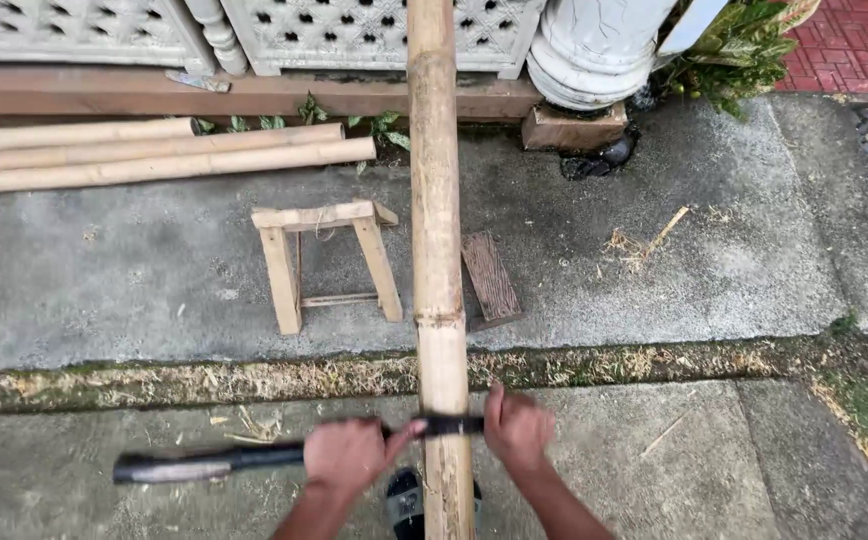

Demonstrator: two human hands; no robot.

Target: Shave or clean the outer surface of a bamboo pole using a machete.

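Left hand grips the long knife pressed across the upright bamboo pole; right hand pinches its blade tip. Small wooden sawhorse at ten o'clock.

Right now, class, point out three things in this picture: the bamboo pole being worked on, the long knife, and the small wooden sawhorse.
Bamboo pole (437, 250): head view, on the bare shaft above the node.
Long knife (189, 466): head view, on the handle end left of the left hand.
Wooden sawhorse (324, 216): head view, on the top crossbar.
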